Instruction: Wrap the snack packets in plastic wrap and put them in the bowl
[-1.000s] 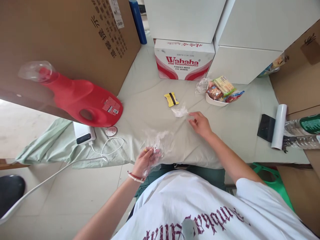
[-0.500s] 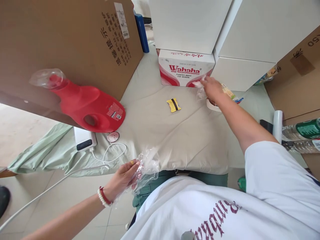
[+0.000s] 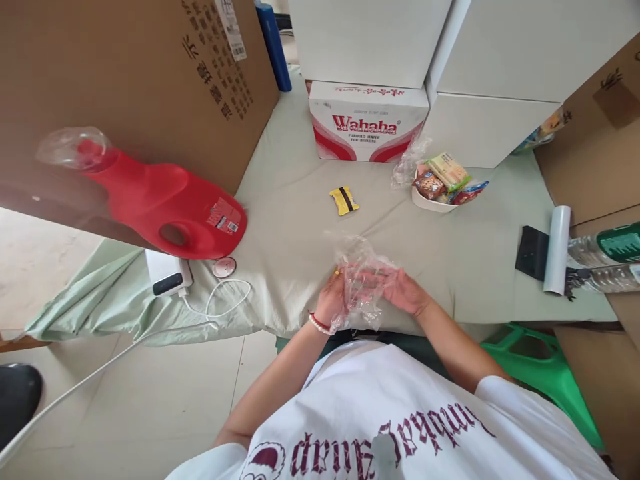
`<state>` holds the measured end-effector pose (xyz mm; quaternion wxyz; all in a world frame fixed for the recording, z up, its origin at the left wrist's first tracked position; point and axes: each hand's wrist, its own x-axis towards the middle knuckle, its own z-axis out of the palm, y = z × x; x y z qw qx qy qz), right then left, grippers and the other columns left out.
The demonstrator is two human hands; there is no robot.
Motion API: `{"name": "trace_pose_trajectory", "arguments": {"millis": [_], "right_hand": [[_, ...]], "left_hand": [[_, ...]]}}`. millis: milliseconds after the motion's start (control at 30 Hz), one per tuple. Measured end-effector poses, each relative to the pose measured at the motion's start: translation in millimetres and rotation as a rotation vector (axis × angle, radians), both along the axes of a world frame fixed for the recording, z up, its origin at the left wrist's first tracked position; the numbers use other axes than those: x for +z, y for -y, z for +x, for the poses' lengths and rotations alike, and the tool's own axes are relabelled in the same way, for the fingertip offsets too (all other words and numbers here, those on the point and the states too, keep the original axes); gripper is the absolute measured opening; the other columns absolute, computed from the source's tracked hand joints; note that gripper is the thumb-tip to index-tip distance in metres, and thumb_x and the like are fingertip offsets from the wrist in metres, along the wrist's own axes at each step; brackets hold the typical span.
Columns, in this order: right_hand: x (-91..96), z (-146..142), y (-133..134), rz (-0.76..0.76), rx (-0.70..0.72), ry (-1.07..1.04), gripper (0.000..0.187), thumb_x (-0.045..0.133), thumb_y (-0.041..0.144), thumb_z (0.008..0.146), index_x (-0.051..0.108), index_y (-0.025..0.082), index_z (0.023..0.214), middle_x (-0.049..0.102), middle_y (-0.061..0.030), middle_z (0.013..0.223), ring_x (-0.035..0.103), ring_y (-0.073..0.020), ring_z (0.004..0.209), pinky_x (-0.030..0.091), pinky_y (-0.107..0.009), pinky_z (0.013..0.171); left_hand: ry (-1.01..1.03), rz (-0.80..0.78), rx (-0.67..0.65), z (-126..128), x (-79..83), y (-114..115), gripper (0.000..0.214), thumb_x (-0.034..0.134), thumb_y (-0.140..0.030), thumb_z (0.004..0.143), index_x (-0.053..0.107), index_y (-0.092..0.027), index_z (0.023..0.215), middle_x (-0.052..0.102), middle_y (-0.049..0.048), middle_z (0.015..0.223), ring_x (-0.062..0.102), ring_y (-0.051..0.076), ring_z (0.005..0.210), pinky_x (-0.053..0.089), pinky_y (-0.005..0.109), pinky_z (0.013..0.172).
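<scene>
A crumpled clear plastic bag is spread between my two hands just above the table's near edge. My left hand grips it from the left side. From the right, my right hand also has hold of it, its fingers partly seen through the film. Beyond them lies a small yellow packet with a dark band. A second piece of clear plastic rests against the red and white Wahaha box. Beside it stands a white bowl filled with several wrapped snacks.
At left, a red jug leans by a large cardboard box. Near it are a white power bank, its cable and a round pink object. White cabinets rise behind. Plastic bottles lie right; a green stool is below.
My right hand has left the plastic by the Wahaha box and come back to my left hand. My left hand has moved right and up with the bag, now held between both.
</scene>
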<state>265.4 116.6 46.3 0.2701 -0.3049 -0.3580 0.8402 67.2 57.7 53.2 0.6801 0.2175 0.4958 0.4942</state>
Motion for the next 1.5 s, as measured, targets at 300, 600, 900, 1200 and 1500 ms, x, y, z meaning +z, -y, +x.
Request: {"name": "trace_pose_trajectory", "arguments": {"millis": [300,600,900,1200,1500], "right_hand": [[-7.2,34,-16,-0.125,-0.361,0.268,0.051,0.101,0.041,0.052,0.071,0.021,0.088,0.069,0.0036,0.076,0.061,-0.0107,0.057,0.045,-0.022,0.047],[-14.4,57,-26,0.005,-0.465,0.478,0.043,0.087,0.056,0.065,0.065,0.023,0.082,0.054,0.0063,0.061,0.047,-0.0096,0.045,0.032,-0.023,0.039],[-22.5,46,-28,0.104,-0.378,0.617,0.035,0.072,0.058,0.082,0.064,0.024,0.081,0.056,0.0026,0.061,0.049,-0.012,0.044,0.035,-0.024,0.038],[-16.8,56,-14,0.136,-0.384,0.619,0.04,0.073,0.062,0.08,0.066,0.024,0.078,0.058,0.0023,0.06,0.052,-0.013,0.046,0.038,-0.025,0.041],[-10.7,87,6,0.085,-0.623,0.622,0.049,0.072,0.072,0.079,0.066,0.023,0.083,0.05,0.0054,0.055,0.034,-0.0095,0.04,0.021,-0.024,0.037]], "left_hand": [[-0.293,0.081,0.096,-16,-16.5,-8,0.059,0.065,-0.078,0.085,0.062,-0.022,0.104,0.071,0.0042,0.092,0.069,0.017,0.08,0.053,0.026,0.061],[-0.658,-0.023,0.134,-30,-29.9,-14,0.037,0.051,-0.061,0.097,0.057,-0.025,0.096,0.056,-0.0033,0.063,0.052,0.016,0.05,0.042,0.03,0.052],[-1.338,0.878,-0.309,-21,5.8,-22,0.026,0.049,-0.022,0.098,0.073,-0.025,0.108,0.074,0.0104,0.108,0.063,0.028,0.12,0.045,0.048,0.106],[-1.304,0.555,-0.585,-9,-14.7,-115,0.034,0.062,-0.034,0.093,0.072,-0.024,0.124,0.064,0.0105,0.141,0.068,0.025,0.103,0.052,0.036,0.085],[-1.258,0.487,-0.258,-11,-22.8,-106,0.027,0.051,-0.04,0.101,0.07,-0.022,0.093,0.073,0.0078,0.1,0.061,0.025,0.101,0.047,0.039,0.095]]}}
